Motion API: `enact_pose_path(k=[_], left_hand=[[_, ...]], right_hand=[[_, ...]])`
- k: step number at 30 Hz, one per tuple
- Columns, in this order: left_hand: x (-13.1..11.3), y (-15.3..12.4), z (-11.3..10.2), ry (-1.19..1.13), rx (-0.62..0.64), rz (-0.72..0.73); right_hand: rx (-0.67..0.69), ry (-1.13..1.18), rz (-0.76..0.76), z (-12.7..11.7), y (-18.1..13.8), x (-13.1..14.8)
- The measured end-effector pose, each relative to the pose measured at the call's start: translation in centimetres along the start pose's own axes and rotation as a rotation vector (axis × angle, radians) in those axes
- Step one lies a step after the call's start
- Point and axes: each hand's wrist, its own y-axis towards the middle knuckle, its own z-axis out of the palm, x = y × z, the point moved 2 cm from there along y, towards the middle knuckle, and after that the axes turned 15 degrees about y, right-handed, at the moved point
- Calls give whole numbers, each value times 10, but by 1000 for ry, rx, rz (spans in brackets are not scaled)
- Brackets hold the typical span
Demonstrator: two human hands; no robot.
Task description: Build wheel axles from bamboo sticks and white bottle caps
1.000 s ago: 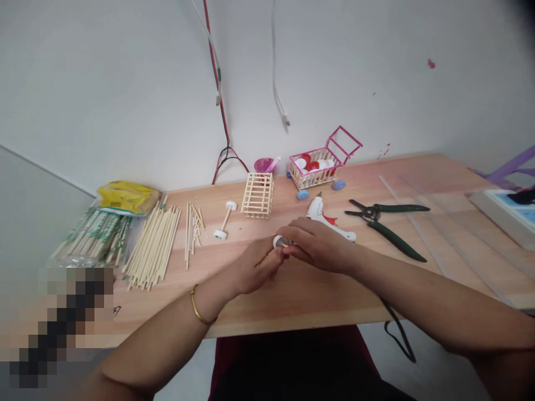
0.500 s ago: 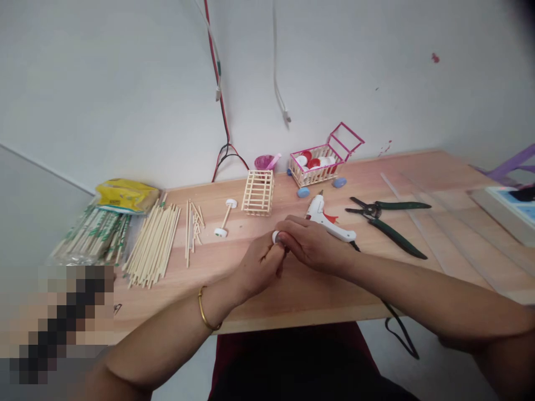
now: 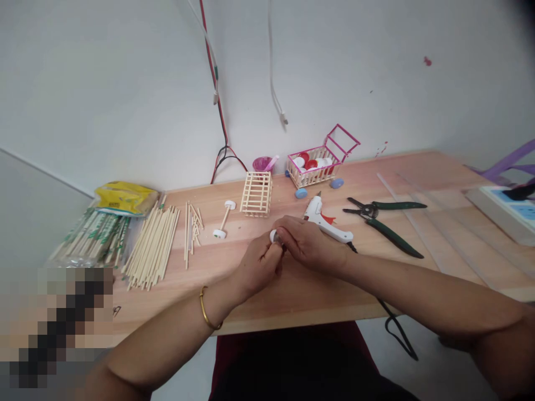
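Over the middle of the wooden table (image 3: 292, 295) my two hands meet around a small white bottle cap (image 3: 273, 235). My left hand (image 3: 257, 266), with a gold bangle on the wrist, pinches the cap from below. My right hand (image 3: 307, 242) closes over it from the right, fingers curled; a stick seen earlier in the cap is now hidden. A white glue gun (image 3: 324, 220) lies just behind my right hand. A finished axle with two white cap wheels (image 3: 223, 220) lies to the left.
A bare stick-built cage (image 3: 256, 194) and a pink stick cart (image 3: 315, 167) with caps stand at the back. Green pliers (image 3: 382, 217) lie right of the glue gun. Loose chopsticks (image 3: 152, 245) and wrapped packs (image 3: 94, 236) fill the left side. Clear strips (image 3: 434, 223) lie at right.
The cap's open face and the stick tip showed a second ago; my right fingers have since closed over them. Both hands stay nearly in place.
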Motion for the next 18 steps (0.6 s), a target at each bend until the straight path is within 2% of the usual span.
enact_pose_path(k=[18], left_hand=[[2,0,1,68,-27,-6]], right_hand=[[-62,101,2,3,2,-9]])
